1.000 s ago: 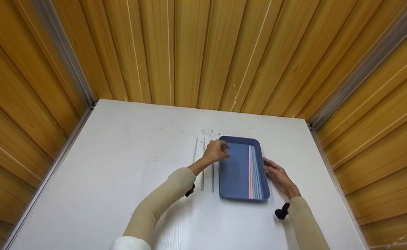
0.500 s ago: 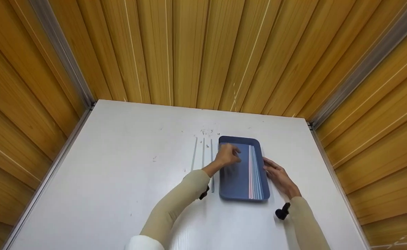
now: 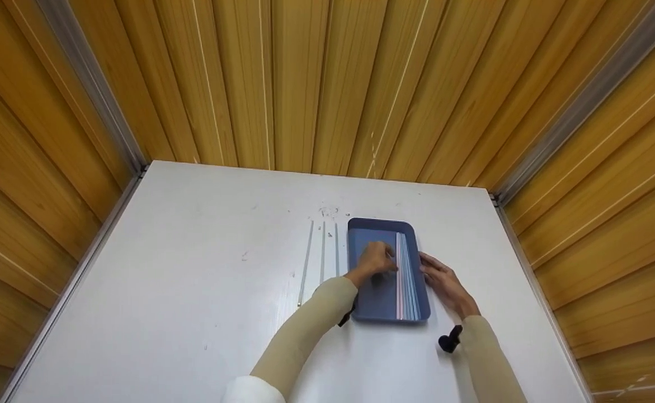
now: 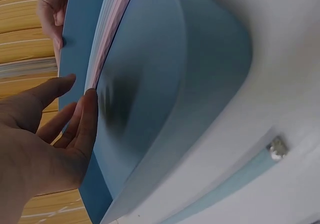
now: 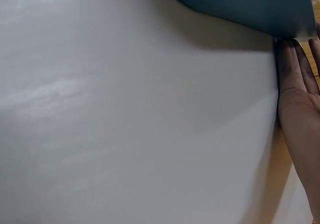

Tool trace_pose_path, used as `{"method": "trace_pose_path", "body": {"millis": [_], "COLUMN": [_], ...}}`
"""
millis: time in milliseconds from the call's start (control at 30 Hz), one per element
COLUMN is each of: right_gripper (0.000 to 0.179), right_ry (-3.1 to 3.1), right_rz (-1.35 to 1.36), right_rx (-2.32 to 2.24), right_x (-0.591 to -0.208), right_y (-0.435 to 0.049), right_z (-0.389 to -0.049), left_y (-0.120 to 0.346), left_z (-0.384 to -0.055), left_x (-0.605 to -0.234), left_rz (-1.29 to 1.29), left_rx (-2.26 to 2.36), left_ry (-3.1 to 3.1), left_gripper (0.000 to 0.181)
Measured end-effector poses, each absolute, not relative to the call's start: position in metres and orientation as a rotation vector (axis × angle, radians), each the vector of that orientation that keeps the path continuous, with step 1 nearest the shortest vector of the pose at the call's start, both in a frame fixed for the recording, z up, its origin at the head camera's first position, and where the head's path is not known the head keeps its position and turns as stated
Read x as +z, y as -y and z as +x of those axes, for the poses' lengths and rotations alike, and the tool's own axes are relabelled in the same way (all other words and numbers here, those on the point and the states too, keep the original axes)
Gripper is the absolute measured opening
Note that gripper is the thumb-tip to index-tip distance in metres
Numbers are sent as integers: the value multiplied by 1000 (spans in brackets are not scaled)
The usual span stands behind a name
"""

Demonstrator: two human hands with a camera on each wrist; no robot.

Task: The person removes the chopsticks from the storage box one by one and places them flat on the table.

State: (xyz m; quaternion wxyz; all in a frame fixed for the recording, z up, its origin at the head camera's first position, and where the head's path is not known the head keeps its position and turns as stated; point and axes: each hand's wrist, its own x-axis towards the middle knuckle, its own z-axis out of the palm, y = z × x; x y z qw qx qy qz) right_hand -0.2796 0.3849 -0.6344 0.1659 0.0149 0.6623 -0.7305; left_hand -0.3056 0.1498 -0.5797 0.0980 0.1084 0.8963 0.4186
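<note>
A blue rectangular tray (image 3: 371,302) stands on the white table, with a bundle of long thin pink and pale blue strips (image 3: 408,291) lying along its right side. My left hand (image 3: 376,258) reaches into the tray from the left. Its fingertips (image 4: 91,97) are at the pink edge of the bundle, while the thumb (image 4: 64,85) stays apart from them. Outside the tray's right wall, my right hand (image 3: 447,284) rests with extended fingers touching the wall. The right wrist view shows those fingers (image 5: 290,66) against the tray's side.
Left of the tray, three separate pale thin strips (image 3: 306,263) lie roughly parallel on the table (image 3: 204,268). One strip end (image 4: 276,148) looks shiny in the left wrist view. Small marks (image 3: 329,212) dot the table behind them. Wood-patterned walls (image 3: 299,84) enclose the back and sides.
My left hand has moved right, from above the tray's left rim down into the tray and over to the strips. The right hand keeps its place at the tray's side.
</note>
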Motion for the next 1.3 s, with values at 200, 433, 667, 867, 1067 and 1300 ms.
{"method": "trace_pose_path", "body": {"millis": [200,433,667,867,1067,1300], "right_gripper": [61,61,60,59,60,60], "right_ry": [-1866,-1868,-1834,-1818,-1838,-1860], "right_rz": [52,89,71,56,11,40], "right_rx": [-2095,-2109,-2136,-2134,-2127,-2109], "right_x": [-634,-636,-635,-635,-636,-636], "right_y": [-384,-385,-386,-386,-388,-387], "right_z": [-281,-279,-281,-281,-280,-280], "left_y": [-160,-170,-170,-167,-167,-166], "left_z": [-301,-299,-298,-300,-298,-299], "left_x": [-587,-599,-597,-596,-600,-604], "left_rz": [234,258,240,224,234,243], "left_rx": [1217,1119,1068,1080,1100,1149], "left_ry": [-2642,-2717,-2759,-2737,-2752,-2812], "left_gripper": [30,33,34,24,27,18]}}
